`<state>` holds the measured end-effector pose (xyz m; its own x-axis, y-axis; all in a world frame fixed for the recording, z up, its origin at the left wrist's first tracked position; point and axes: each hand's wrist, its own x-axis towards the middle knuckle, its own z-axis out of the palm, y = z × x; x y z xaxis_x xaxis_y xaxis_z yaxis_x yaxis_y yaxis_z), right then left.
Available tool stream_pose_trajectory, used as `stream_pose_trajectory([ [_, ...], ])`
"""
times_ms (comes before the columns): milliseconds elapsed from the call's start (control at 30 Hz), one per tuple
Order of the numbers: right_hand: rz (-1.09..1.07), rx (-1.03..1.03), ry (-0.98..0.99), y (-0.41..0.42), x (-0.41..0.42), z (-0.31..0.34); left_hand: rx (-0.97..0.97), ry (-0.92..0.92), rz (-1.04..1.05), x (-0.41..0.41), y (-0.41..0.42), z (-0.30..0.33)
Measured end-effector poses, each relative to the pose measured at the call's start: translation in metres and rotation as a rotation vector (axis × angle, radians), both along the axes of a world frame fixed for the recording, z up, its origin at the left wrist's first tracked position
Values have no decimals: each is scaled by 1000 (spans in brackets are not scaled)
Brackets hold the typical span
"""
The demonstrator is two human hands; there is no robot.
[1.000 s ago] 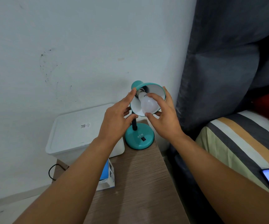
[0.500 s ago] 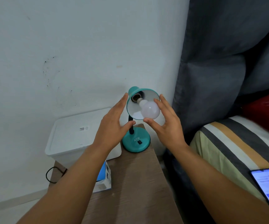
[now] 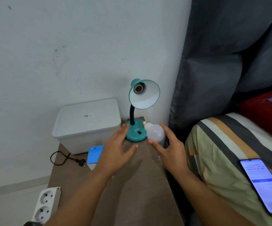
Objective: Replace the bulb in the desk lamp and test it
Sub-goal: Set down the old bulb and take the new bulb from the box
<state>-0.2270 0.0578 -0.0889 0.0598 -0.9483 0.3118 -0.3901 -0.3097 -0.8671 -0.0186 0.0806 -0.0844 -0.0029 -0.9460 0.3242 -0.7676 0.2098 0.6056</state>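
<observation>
1. At far left a power strip [image 3: 45,203] lies on the floor, and the lamp's plug [image 3: 81,161] lies loose on the table [image 3: 132,193], so we judge any test will fail until the plug goes in.
2. Next we see a white bin [image 3: 87,124] and a blue box [image 3: 94,154] in front of it, perhaps the new bulb's, though we cannot tell.
3. Our left hand [image 3: 117,149] is spread open, palm down, holding nothing, its fingertips just beside the lamp base [image 3: 135,133]. A careless nudge there could shift the lamp.
4. The lamp shade [image 3: 146,95] tilts towards us with its socket [image 3: 137,89] empty; we should keep fingers out of it.
5. The bulb [image 3: 155,132] sits low beside the base, held in a loose pinch by our right hand [image 3: 169,149], fingers half curled around its round end. That light hold near the table's right edge is the main risk: a slip could drop and crack it.
6. Far right, a lit phone [image 3: 265,183] rests on the striped bed [image 3: 230,144].
</observation>
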Motion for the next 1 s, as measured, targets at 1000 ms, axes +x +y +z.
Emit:
stream_pose_trajectory([
  [1000, 76, 353, 160, -26, 24, -119, 435, -279, 74, -8, -11, -135],
])
